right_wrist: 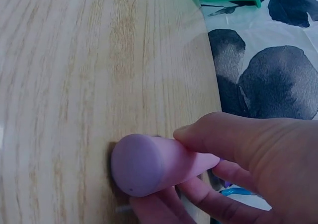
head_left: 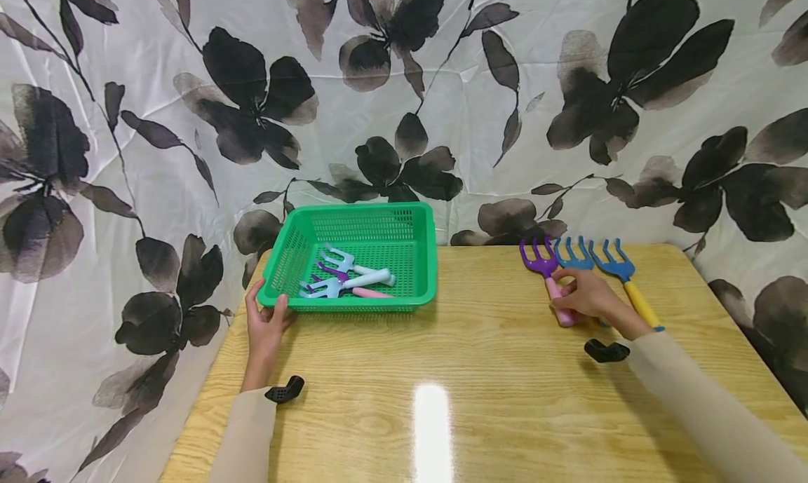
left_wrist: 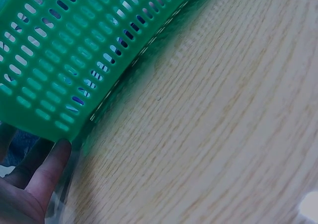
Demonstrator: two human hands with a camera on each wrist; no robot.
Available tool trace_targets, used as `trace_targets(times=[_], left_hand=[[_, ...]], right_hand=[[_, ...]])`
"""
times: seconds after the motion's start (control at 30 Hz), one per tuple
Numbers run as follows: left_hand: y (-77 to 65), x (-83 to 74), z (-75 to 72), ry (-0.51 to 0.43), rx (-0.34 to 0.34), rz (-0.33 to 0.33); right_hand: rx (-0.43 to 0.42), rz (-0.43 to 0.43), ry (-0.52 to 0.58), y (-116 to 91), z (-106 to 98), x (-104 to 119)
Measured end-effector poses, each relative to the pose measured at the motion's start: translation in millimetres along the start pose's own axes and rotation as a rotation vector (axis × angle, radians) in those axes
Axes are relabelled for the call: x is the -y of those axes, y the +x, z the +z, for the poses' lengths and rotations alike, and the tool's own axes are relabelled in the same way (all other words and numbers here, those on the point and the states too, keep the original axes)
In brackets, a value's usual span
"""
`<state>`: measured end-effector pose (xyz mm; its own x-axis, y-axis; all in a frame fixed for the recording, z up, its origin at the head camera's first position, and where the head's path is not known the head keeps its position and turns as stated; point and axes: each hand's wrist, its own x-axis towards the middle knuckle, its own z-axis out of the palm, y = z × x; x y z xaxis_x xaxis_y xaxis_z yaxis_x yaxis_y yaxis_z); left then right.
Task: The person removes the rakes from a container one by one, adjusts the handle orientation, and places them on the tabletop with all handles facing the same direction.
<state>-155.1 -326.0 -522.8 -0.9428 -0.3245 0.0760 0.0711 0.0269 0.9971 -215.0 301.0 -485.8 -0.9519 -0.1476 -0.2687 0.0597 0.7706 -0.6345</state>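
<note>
My right hand (head_left: 583,294) holds a purple hand fork (head_left: 539,264) by its pink handle (right_wrist: 176,159), the thumb on one side and the fingers curled round the other. In the right wrist view, the handle's rounded end points toward the camera, close over the table. Two blue hand forks, one partly under my right hand (head_left: 574,256) and one with a yellow handle (head_left: 615,267), lie just beside it. Over on the left, my left hand (head_left: 265,329) grips the near-left corner of a green plastic basket (head_left: 353,305), thumb at the front, fingers along the side.
Inside the basket lie light blue forks (head_left: 325,287) with pale handles and a purple fork (head_left: 334,273) with a pink handle. The wooden table (head_left: 353,385) reaches back to a floral cloth (head_left: 492,118) hanging behind and at both sides.
</note>
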Motion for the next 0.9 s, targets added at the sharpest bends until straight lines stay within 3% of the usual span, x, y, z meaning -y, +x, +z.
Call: trace_targets(times=[0.53,0.73,0.9], left_hand=[[1.5,-1.6,-0.7,-0.029,0.019,0.001],[0.3,-2.1,-0.4,-0.030,0.006,-0.010],[-0.1,0.2,-0.8,-0.024,0.004,-0.013]], right_hand=[[0.019,0.010,0.029,-3,-3,3],[0.122,-0.013,0.051,-3,-14,11],[0.192,-0.051,0.065,-3,-34,32]])
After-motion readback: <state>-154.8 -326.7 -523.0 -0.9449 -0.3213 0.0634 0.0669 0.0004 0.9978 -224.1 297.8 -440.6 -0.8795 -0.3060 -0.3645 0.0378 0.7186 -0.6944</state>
